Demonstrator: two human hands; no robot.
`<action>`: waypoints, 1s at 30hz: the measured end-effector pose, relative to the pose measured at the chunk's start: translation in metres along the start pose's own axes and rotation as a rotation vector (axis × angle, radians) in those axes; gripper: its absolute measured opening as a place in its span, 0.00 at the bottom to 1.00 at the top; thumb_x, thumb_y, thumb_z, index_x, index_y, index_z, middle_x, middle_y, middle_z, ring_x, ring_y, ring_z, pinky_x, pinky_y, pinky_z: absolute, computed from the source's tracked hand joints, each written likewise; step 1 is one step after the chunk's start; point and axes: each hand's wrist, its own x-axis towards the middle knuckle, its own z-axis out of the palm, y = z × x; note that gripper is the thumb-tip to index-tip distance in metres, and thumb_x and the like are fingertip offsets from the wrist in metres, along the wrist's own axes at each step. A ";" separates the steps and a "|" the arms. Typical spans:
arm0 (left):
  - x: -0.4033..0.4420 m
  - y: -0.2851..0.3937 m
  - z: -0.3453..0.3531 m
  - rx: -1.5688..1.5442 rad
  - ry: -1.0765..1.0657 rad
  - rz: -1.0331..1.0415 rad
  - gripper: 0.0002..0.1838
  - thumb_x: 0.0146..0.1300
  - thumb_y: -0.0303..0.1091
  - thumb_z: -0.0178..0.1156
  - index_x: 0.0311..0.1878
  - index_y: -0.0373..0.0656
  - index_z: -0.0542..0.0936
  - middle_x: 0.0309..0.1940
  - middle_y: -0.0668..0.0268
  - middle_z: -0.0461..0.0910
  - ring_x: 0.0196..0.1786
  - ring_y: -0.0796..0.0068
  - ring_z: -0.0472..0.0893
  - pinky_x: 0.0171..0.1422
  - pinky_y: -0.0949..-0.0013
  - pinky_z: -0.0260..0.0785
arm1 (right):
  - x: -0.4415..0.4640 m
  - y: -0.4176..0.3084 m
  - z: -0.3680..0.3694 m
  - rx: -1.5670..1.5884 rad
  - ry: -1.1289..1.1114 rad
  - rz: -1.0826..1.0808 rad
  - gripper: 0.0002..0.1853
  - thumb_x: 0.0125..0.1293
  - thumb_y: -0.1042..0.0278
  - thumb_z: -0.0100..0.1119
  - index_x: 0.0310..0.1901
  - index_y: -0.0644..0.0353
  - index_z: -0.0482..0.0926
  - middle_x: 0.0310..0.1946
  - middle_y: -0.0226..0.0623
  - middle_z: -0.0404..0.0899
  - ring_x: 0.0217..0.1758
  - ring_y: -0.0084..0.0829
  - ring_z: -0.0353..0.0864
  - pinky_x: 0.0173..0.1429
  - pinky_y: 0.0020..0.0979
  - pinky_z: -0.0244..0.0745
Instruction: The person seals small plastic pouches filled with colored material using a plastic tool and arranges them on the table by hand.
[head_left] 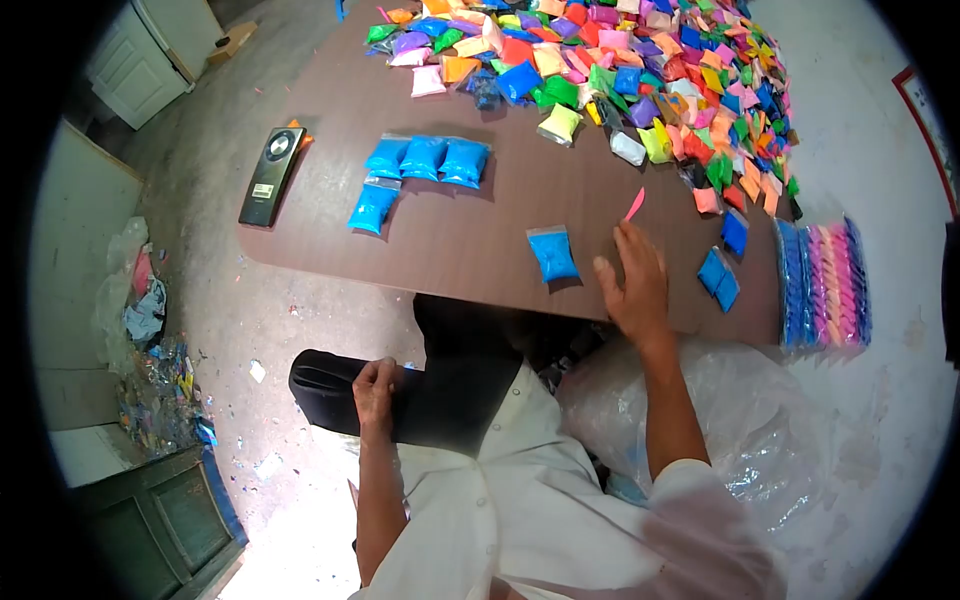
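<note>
My right hand (638,280) is over the front part of the brown table, fingers apart and holding nothing. Just left of it lies a single blue packet (554,255), not touched by the hand. A thin pink piece (636,205) lies at its fingertips. My left hand (375,392) rests on my dark-clothed leg with its fingers curled; whether anything is inside cannot be made out. Several blue packets (424,158) sit side by side at the table's left, with another blue packet (371,206) in front of them.
Many colourful packets (600,60) are heaped along the table's far right. Small blue packets (719,279) lie right of my right hand. A dark phone-like device (272,177) is at the left edge. Bundled packets (822,285) and a clear plastic bag (740,420) are at the right.
</note>
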 end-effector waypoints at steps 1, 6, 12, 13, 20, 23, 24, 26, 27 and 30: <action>0.002 -0.003 0.000 0.008 -0.031 0.014 0.18 0.74 0.43 0.68 0.44 0.34 0.85 0.32 0.68 0.83 0.33 0.81 0.77 0.39 0.75 0.68 | -0.009 -0.007 -0.003 -0.001 0.000 0.003 0.29 0.72 0.57 0.65 0.67 0.71 0.76 0.71 0.54 0.75 0.75 0.54 0.72 0.79 0.54 0.62; -0.006 0.015 0.013 0.167 -0.072 0.034 0.18 0.74 0.43 0.69 0.44 0.34 0.86 0.31 0.69 0.83 0.32 0.83 0.77 0.38 0.77 0.67 | -0.051 -0.048 -0.023 -0.033 -0.049 0.060 0.29 0.68 0.58 0.70 0.66 0.66 0.79 0.72 0.47 0.76 0.78 0.48 0.71 0.79 0.57 0.60; -0.019 0.052 0.043 0.268 -0.115 0.069 0.15 0.72 0.40 0.69 0.43 0.34 0.87 0.31 0.69 0.84 0.35 0.82 0.78 0.42 0.74 0.71 | -0.076 -0.034 -0.014 0.091 0.053 0.053 0.20 0.61 0.74 0.74 0.56 0.60 0.86 0.63 0.38 0.84 0.72 0.43 0.78 0.79 0.52 0.62; -0.019 0.053 0.047 0.287 -0.150 0.104 0.15 0.73 0.40 0.69 0.44 0.33 0.87 0.32 0.67 0.85 0.37 0.81 0.80 0.45 0.73 0.73 | -0.078 -0.033 -0.015 0.092 0.055 0.049 0.20 0.61 0.74 0.74 0.56 0.60 0.86 0.63 0.38 0.84 0.72 0.43 0.78 0.79 0.52 0.62; -0.070 0.112 0.094 0.379 -0.321 0.224 0.16 0.72 0.39 0.69 0.46 0.33 0.88 0.34 0.64 0.88 0.38 0.78 0.83 0.48 0.71 0.77 | -0.079 -0.028 -0.022 0.242 0.184 0.071 0.09 0.66 0.79 0.68 0.47 0.62 0.87 0.52 0.40 0.89 0.58 0.43 0.88 0.69 0.45 0.76; -0.083 0.117 0.108 0.389 -0.409 0.255 0.14 0.71 0.39 0.71 0.45 0.35 0.89 0.33 0.65 0.88 0.37 0.79 0.83 0.46 0.71 0.77 | -0.081 -0.032 -0.027 0.347 0.275 0.184 0.08 0.68 0.81 0.68 0.47 0.64 0.87 0.51 0.44 0.89 0.55 0.40 0.89 0.62 0.38 0.82; -0.089 0.125 0.115 0.337 -0.467 0.280 0.13 0.71 0.38 0.71 0.45 0.35 0.89 0.33 0.65 0.88 0.37 0.80 0.83 0.46 0.72 0.77 | -0.078 -0.034 -0.031 0.391 0.329 0.218 0.08 0.68 0.82 0.68 0.48 0.65 0.86 0.50 0.47 0.89 0.54 0.36 0.90 0.60 0.34 0.84; -0.100 0.143 0.125 0.306 -0.582 0.293 0.12 0.73 0.36 0.69 0.49 0.35 0.88 0.37 0.66 0.89 0.41 0.80 0.85 0.49 0.74 0.78 | -0.074 -0.050 -0.040 0.406 0.386 0.207 0.08 0.67 0.81 0.69 0.47 0.63 0.86 0.50 0.45 0.89 0.53 0.41 0.89 0.59 0.36 0.84; -0.103 0.148 0.130 0.307 -0.580 0.289 0.12 0.73 0.36 0.69 0.49 0.35 0.88 0.37 0.66 0.89 0.41 0.80 0.85 0.49 0.74 0.78 | -0.073 -0.062 -0.044 0.417 0.444 0.202 0.08 0.66 0.80 0.70 0.46 0.61 0.86 0.51 0.43 0.89 0.52 0.45 0.89 0.59 0.37 0.84; -0.110 0.156 0.149 0.065 -0.645 0.270 0.16 0.76 0.37 0.66 0.55 0.33 0.85 0.44 0.64 0.89 0.49 0.78 0.86 0.56 0.73 0.78 | -0.067 -0.110 -0.048 0.364 0.325 -0.076 0.10 0.64 0.82 0.73 0.44 0.60 0.85 0.49 0.43 0.89 0.52 0.45 0.89 0.59 0.40 0.85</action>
